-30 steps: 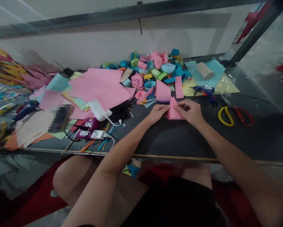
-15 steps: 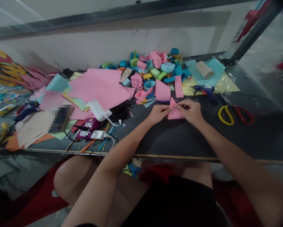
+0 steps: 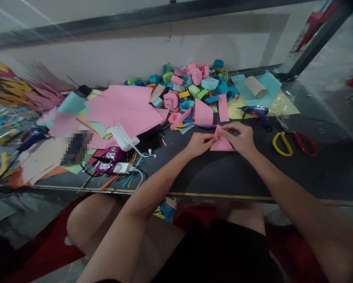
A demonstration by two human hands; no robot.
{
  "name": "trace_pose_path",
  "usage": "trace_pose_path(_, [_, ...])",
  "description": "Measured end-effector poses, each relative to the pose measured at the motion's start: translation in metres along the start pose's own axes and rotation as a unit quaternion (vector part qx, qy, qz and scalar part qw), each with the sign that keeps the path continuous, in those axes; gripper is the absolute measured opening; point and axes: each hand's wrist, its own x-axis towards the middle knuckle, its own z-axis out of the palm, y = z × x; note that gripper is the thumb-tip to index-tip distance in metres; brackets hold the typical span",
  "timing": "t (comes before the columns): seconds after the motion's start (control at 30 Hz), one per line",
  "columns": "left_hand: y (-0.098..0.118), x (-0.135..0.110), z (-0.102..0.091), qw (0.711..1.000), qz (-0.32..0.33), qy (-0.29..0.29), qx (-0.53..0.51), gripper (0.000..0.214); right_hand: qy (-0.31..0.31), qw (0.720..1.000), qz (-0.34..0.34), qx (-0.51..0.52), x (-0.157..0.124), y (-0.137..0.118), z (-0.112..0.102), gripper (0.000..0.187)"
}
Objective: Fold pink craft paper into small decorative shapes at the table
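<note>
A small piece of folded pink paper (image 3: 222, 145) rests on the dark tabletop, its upper end narrowing to a point. My left hand (image 3: 202, 143) pinches it from the left, thumb and index finger at the fold. From the right, my right hand (image 3: 240, 135) grips the upper part between thumb and fingers. The fingertips of both hands nearly meet and cover part of the folds. Just beyond them lie a larger pink paper piece (image 3: 203, 112) and a narrow pink strip (image 3: 223, 108).
Small folded paper boxes (image 3: 195, 76) are heaped by the wall. Pink sheets (image 3: 120, 106), a white adapter (image 3: 122, 137) and a purple power strip (image 3: 111, 157) lie left. Rightward are a glue gun (image 3: 255, 112), scissors with yellow and red handles (image 3: 282, 144) and a cardboard tube (image 3: 255, 87).
Both hands have shifted slightly right with the pink paper. Its upper tip looks narrower and lower now, with the fingers pressed closer over the fold.
</note>
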Motion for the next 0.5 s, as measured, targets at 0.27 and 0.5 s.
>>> trace_pose_path(0.27, [0.0026,-0.0007,0.0047,0.997,0.044,-0.024,0.061,0.06,0.021,0.998,-0.061,-0.003,0.0006,-0.0002,0.0007,0.013])
trace_pose_path(0.5, [-0.0006,-0.0012,0.0054,0.997,0.036,-0.026,0.067,0.056,0.004,0.997,-0.075,0.004,0.0004,-0.0005,-0.0008,0.013])
